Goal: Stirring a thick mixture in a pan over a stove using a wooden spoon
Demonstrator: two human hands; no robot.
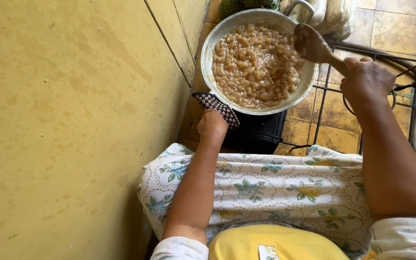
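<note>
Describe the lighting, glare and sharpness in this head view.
Head view: soft, even daylight with no hard shadows; wet sheen on the brown mixture in the metal pan; the wooden spoon in the right hand is slightly motion-blurred; the left hand on the checked cloth is sharp; the tile lines bow towards the edges.

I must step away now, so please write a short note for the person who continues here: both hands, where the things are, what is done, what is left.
Left hand: grips the checkered cloth at the near rim of the metal pan.
Right hand: fingers closed on the wooden spoon, its bowl lifted over the pan's right rim.
Pan: sits on a dark burner beside the yellow wall, full of a lumpy brown mixture.
Done: mixture looks wet and thick.
Left: probably more stirring; keep the pan steadied.
</note>
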